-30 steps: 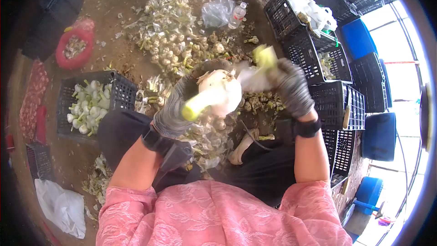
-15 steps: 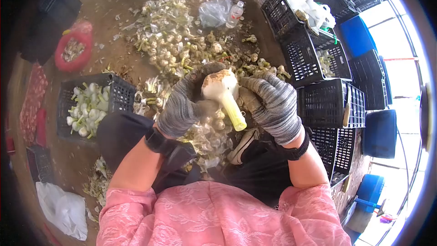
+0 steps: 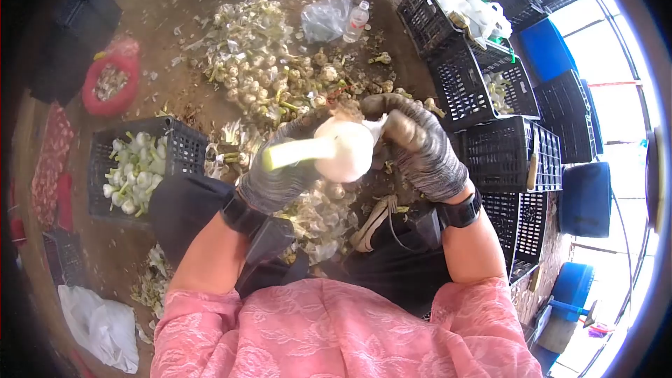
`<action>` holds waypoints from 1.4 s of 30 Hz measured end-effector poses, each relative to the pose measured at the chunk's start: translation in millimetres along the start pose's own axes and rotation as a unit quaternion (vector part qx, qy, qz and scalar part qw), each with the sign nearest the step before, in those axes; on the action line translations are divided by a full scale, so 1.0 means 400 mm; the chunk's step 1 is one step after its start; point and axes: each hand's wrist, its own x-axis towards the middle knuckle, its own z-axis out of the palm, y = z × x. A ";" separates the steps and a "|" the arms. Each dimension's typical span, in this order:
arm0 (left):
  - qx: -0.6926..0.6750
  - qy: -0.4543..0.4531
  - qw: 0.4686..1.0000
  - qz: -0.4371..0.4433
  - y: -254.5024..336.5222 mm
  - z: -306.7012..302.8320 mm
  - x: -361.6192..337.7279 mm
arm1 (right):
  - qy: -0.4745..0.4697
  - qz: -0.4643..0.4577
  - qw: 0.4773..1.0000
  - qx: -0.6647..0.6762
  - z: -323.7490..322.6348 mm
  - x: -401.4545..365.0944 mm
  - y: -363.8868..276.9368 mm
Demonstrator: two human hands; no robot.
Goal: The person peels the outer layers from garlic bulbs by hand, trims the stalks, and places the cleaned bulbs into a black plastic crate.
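A large white garlic bulb (image 3: 348,152) is in front of me, its pale green stem pointing left and its brown root side partly hidden. My left hand (image 3: 283,168), in a grey striped glove, is closed around the bulb from behind and the left. My gloved right hand (image 3: 427,147) is at the bulb's upper right, fingers pinched on a strip of white garlic skin (image 3: 376,126) that joins the bulb. Beneath lie loose peeled skins (image 3: 322,217). Beyond my hands a heap of untrimmed garlic (image 3: 262,80) covers the ground.
On my left stands a black crate (image 3: 187,150) holding cleaned garlic bulbs (image 3: 136,171). Farther left is a red mesh bag (image 3: 89,91). Several black crates (image 3: 497,154) line my right side. A plastic bottle (image 3: 356,22) and a clear bag (image 3: 325,19) lie ahead.
The garlic bulb has turned, so its stem now points left instead of down toward me. My right hand has shifted its grip to a strip of skin at the bulb's upper right.
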 end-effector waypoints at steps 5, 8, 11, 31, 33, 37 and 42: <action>-0.415 0.095 0.901 -0.087 0.052 0.028 0.023 | 0.082 -0.125 0.975 -0.164 -0.002 0.006 0.035; -0.411 0.097 0.904 -0.073 0.033 0.040 0.011 | 0.126 -0.377 0.812 -0.428 -0.002 0.032 0.066; -0.321 0.088 0.937 -0.106 0.034 0.036 -0.005 | 0.134 -0.381 0.809 -0.427 0.035 0.022 0.074; -0.292 0.106 0.942 -0.128 0.040 0.031 0.015 | 0.043 -0.106 0.991 -0.075 0.054 -0.001 0.086; -0.314 0.070 0.939 -0.119 0.042 0.023 0.024 | 0.027 -0.033 0.995 0.094 0.037 0.010 0.070; -0.470 0.150 0.860 -0.128 0.027 0.021 0.030 | 0.016 0.028 0.982 0.185 0.015 0.018 0.076; -0.375 0.134 0.910 -0.116 0.050 0.020 0.020 | 0.033 -0.108 0.988 -0.105 0.047 0.015 0.082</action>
